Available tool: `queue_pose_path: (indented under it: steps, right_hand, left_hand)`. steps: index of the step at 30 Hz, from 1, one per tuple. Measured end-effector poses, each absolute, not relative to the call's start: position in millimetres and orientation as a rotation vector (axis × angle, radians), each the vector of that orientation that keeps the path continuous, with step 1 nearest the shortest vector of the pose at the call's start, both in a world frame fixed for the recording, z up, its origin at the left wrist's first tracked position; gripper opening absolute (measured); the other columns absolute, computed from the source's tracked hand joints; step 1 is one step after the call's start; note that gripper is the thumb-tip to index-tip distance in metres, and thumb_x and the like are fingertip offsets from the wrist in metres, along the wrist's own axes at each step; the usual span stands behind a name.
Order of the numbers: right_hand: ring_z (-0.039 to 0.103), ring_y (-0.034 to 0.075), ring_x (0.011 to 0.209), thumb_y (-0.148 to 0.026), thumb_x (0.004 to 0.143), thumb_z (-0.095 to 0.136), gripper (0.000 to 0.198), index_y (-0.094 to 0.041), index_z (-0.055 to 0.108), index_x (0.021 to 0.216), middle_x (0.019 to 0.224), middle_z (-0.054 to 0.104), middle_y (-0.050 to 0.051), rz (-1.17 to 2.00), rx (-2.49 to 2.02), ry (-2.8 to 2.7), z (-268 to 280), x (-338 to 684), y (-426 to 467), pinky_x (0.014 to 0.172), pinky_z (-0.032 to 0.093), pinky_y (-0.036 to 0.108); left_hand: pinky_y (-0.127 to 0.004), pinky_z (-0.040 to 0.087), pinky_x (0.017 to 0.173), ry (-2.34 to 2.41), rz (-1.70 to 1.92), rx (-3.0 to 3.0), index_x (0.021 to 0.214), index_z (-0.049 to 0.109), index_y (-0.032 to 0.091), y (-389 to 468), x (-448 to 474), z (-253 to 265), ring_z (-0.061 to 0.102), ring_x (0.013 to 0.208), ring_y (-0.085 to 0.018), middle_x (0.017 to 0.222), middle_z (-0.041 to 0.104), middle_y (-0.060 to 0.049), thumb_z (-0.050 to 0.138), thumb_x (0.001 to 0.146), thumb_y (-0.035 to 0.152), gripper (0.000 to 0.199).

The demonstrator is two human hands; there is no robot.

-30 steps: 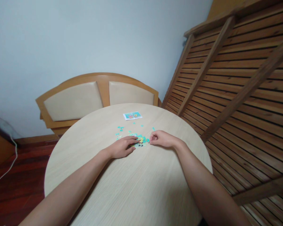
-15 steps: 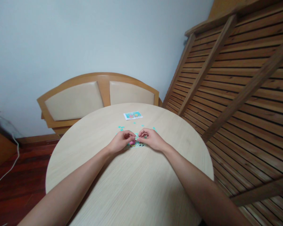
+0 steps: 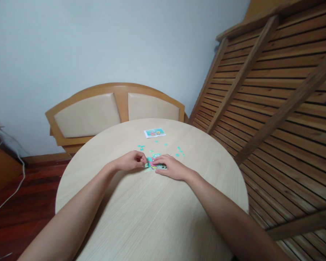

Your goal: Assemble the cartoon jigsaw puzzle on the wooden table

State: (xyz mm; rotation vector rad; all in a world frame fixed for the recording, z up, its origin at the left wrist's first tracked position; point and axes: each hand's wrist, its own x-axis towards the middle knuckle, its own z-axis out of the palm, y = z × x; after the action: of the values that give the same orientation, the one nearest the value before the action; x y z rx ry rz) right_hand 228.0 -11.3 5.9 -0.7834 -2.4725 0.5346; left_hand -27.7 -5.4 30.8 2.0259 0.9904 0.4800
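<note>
A partly joined jigsaw puzzle (image 3: 152, 162) in teal, pink and yellow lies on the round table. At its left edge, the fingers of my left hand (image 3: 130, 160) are pinched together on a small teal puzzle piece (image 3: 146, 165). My right hand (image 3: 171, 167) rests over the puzzle's right side with its fingers stretched out. Its palm and fingers hide part of the picture. Loose teal puzzle pieces lie beyond the hands, one group (image 3: 140, 147) at the left and another (image 3: 180, 150) at the right.
A picture card (image 3: 154, 133) with the cartoon design lies farther back on the pale round table (image 3: 141, 217). Behind the table stands a padded wooden headboard (image 3: 88, 116) against the wall. A large slatted wooden frame (image 3: 250, 105) leans along the right side.
My hands have moved apart from above the puzzle's middle. The left hand has shifted left to its edge; the right has lowered and spread over it. More of the puzzle and loose pieces shows.
</note>
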Motion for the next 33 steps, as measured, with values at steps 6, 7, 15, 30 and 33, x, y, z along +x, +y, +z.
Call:
queue_pose_path:
  steps: [6, 7, 15, 30, 33]
  right_hand:
    - [0.059, 0.025, 0.118, -0.034, 0.089, 0.067, 0.029, -0.026, 0.073, 0.116, 0.124, 0.068, 0.008, 0.506, -0.823, -2.511, 4, 233, -7, 0.103, 0.041, 0.041]
    - [0.059, 0.025, 0.117, -0.034, 0.089, 0.067, 0.028, -0.026, 0.073, 0.115, 0.124, 0.068, 0.008, 0.505, -0.823, -2.510, 4, 234, -6, 0.103, 0.041, 0.041]
    - [0.059, 0.025, 0.117, -0.032, 0.088, 0.067, 0.025, -0.025, 0.074, 0.111, 0.121, 0.069, 0.007, 0.510, -0.835, -2.492, 6, 233, -8, 0.102, 0.041, 0.040]
    - [0.054, 0.023, 0.113, -0.040, 0.085, 0.071, 0.033, -0.024, 0.070, 0.114, 0.117, 0.066, 0.007, 0.293, -0.923, -2.470, 7, 200, -25, 0.101, 0.039, 0.039]
    - [0.053, 0.023, 0.114, -0.039, 0.085, 0.071, 0.031, -0.024, 0.071, 0.112, 0.118, 0.065, 0.006, 0.288, -0.932, -2.481, 6, 188, -28, 0.101, 0.038, 0.039]
  left_hand:
    - [-0.019, 0.039, 0.060, 0.997, 0.339, 2.060, 0.081, 0.068, 0.015, -5, -35, 29, 0.053, 0.064, -0.010, 0.072, 0.065, 0.001, 0.059, 0.071, 0.025, 0.017]
    - [-0.019, 0.040, 0.061, 1.003, 0.323, 2.075, 0.080, 0.068, 0.015, -6, -35, 30, 0.053, 0.065, -0.010, 0.071, 0.065, 0.001, 0.058, 0.071, 0.025, 0.017]
    - [-0.020, 0.040, 0.060, 1.042, 0.312, 2.151, 0.084, 0.070, 0.015, -4, -35, 24, 0.055, 0.064, -0.012, 0.073, 0.067, 0.000, 0.055, 0.073, 0.026, 0.022]
    - [-0.022, 0.042, 0.065, 1.127, 0.255, 2.258, 0.091, 0.070, 0.014, -1, -44, 30, 0.057, 0.070, -0.014, 0.080, 0.070, -0.003, 0.053, 0.075, 0.026, 0.027]
    - [-0.023, 0.041, 0.065, 1.135, 0.247, 2.242, 0.090, 0.070, 0.014, -2, -46, 32, 0.057, 0.070, -0.014, 0.079, 0.069, -0.003, 0.053, 0.074, 0.026, 0.027]
